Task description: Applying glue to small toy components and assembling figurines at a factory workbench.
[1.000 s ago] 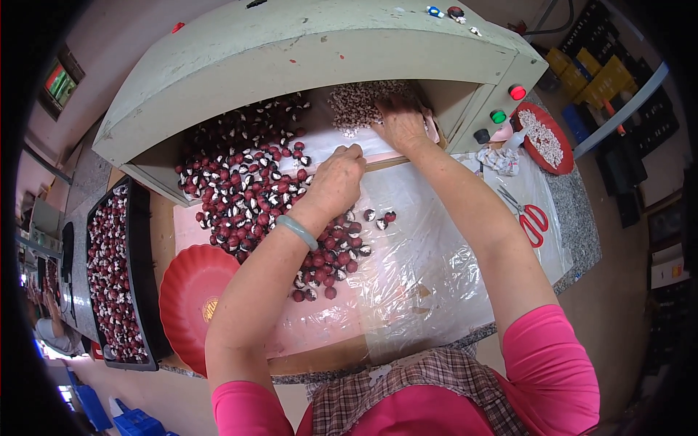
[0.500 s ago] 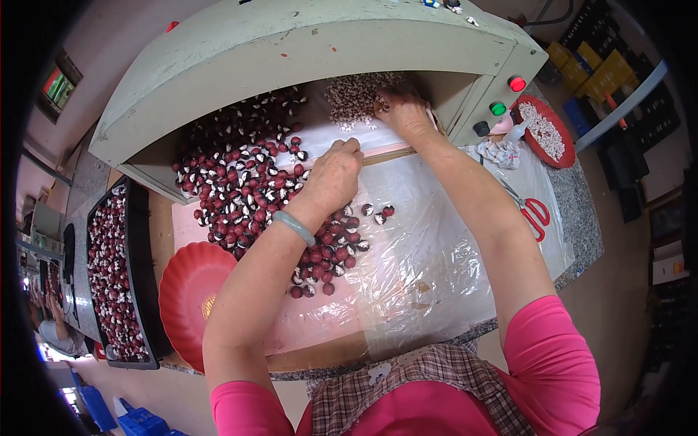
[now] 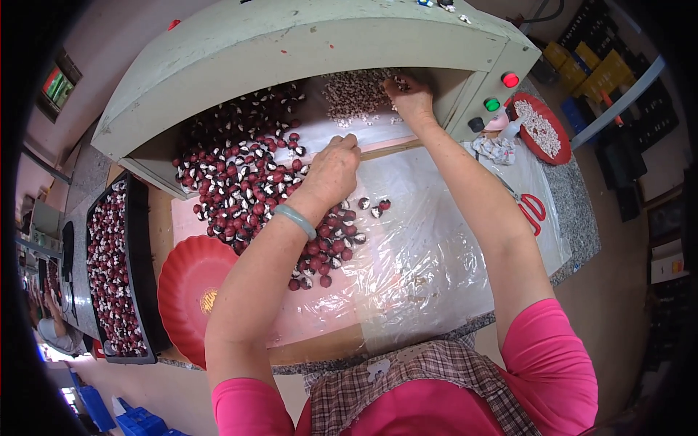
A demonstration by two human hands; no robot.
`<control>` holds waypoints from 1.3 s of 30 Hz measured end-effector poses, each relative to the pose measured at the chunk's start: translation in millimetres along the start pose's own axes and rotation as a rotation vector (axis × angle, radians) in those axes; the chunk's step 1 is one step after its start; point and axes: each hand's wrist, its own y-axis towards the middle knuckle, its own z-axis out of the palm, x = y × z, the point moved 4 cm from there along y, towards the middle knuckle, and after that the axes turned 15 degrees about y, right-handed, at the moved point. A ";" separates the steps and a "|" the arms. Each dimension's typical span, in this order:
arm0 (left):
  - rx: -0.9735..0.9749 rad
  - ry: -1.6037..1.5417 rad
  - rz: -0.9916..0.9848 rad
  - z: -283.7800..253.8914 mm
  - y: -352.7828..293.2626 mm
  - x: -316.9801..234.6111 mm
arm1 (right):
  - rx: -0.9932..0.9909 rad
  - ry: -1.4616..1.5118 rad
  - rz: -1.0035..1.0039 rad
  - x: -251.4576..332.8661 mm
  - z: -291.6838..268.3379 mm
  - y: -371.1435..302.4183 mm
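My left hand (image 3: 332, 171), with a pale green bangle on its wrist, is closed over the front edge of the machine's opening. Its fingers are curled and whatever they hold is hidden. Beside and below it spreads a heap of small dark-red, black and white balls (image 3: 243, 182). Inside the opening, my right hand (image 3: 411, 99) has its thumb and fingers bent together at the right end of a pile of tiny white-and-brown pieces (image 3: 354, 97). What lies between its fingertips is too small to make out.
The grey-green machine housing (image 3: 291, 58) arches over both hands. A red scalloped dish (image 3: 190, 291) and a black tray (image 3: 149, 283) of balls stand left. At right are red-handled scissors (image 3: 533, 212), crumpled tissue (image 3: 496, 150) and a red dish (image 3: 561, 154) of white pieces. Clear plastic sheet (image 3: 429, 254) covers the worktop.
My right hand has shifted slightly right and deeper into the opening, along the pile of tiny pieces. My left hand stays nearly where it was, still curled.
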 end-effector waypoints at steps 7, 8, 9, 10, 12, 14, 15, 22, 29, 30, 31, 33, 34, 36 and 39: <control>-0.009 0.093 -0.014 -0.3 1.9 12.0 | 0.204 0.385 0.283 70.3 -48.8 -100.7; -0.010 0.087 0.000 1.5 3.2 10.5 | 0.233 0.309 0.277 74.7 -59.8 -120.4; -0.009 0.084 -0.003 3.3 3.8 11.1 | 0.287 0.292 0.303 77.8 -68.7 -141.3; 0.035 0.111 -0.008 4.8 4.3 11.4 | 0.340 0.277 0.328 80.9 -77.3 -159.5; 0.077 0.138 -0.010 1.1 3.3 4.5 | 0.376 0.158 0.086 86.1 -93.2 -184.1; -0.026 0.139 -0.058 -15.5 0.2 -1.5 | 0.411 0.048 -0.159 91.7 -102.3 -200.5; -0.081 0.124 -0.080 -28.3 -3.4 -7.1 | 0.467 -0.079 -0.231 92.3 -104.1 -207.2; -0.187 -0.325 -0.187 -135.8 -27.6 -47.1 | 0.512 -0.171 -0.351 94.6 -102.0 -218.2; 0.143 -1.427 0.062 -205.6 -95.4 -147.4 | 0.493 0.104 -0.219 78.7 -115.4 -205.7; 0.154 -1.588 0.147 -206.5 -105.4 -161.3 | 0.492 0.113 -0.215 81.1 -113.9 -203.1; 0.223 -1.671 0.312 -206.2 -109.0 -168.8 | 0.487 0.252 -0.083 79.2 -112.7 -200.3; 0.209 -1.889 0.298 -209.3 -117.6 -190.7 | 0.487 0.374 0.007 73.0 -115.0 -197.1; 0.217 -1.892 0.300 -210.5 -118.0 -191.2 | 0.481 0.373 0.012 69.1 -115.3 -198.1; 0.333 -2.110 0.477 -223.0 -115.4 -196.5 | 0.517 0.413 0.034 63.0 -111.6 -202.2; -0.048 -2.455 0.191 -219.8 -127.5 -233.3 | 0.484 0.283 -0.179 75.8 -107.4 -205.1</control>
